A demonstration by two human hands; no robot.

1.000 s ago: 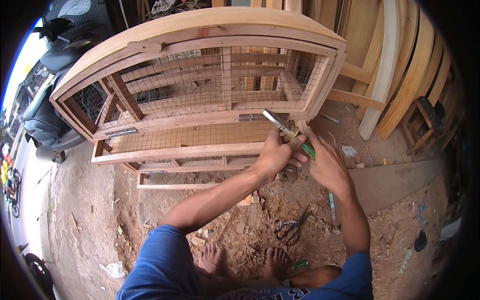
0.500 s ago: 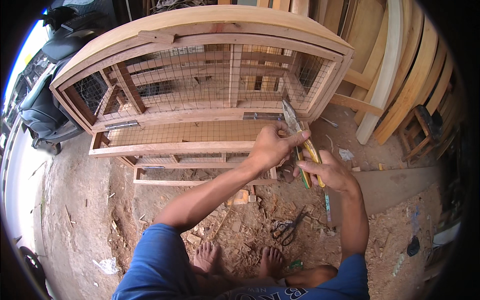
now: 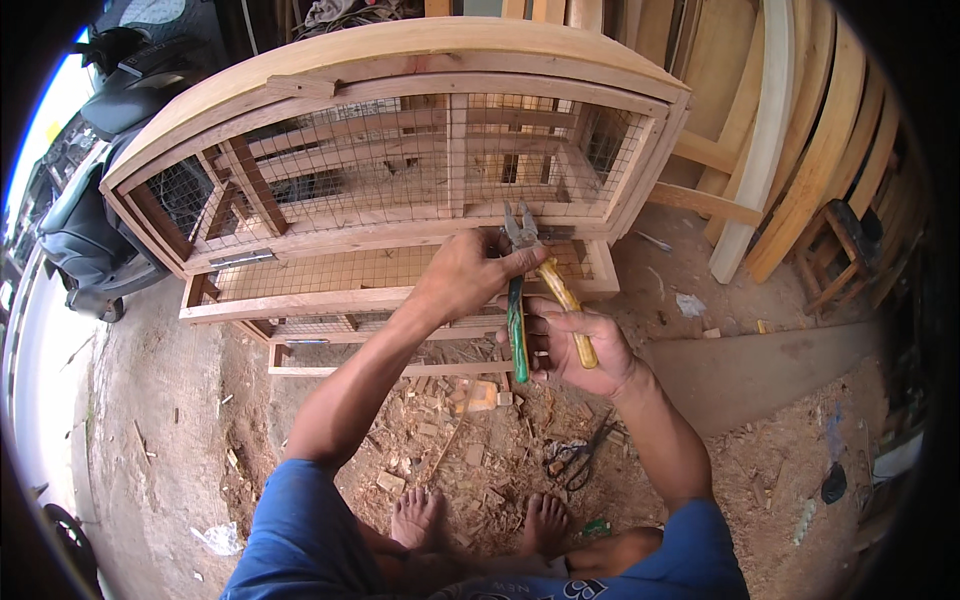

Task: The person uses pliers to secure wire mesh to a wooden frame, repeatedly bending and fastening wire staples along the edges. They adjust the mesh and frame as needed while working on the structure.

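A pair of pliers with one yellow and one green handle is held in front of the wooden cage, jaws upward and parted, handles spread. My left hand grips it near the pivot, the thumb lying across the metal. Around the lower handles is my right hand, its thumb over the yellow one and its fingers partly hidden behind and between the handles. Wire mesh fills the cage front, and a metal hinge shows on its left lower rail. Whether the left fingertips hold anything else is hidden.
Scissors lie among wood shavings and offcuts on the ground, near my bare feet. Planks lean at the right beside a small wooden stool. A scooter stands at the far left.
Both hands have moved left with the pliers. The handles have spread apart and the jaws have opened. My right hand has shifted lower around the handles, with its palm turned more upward.
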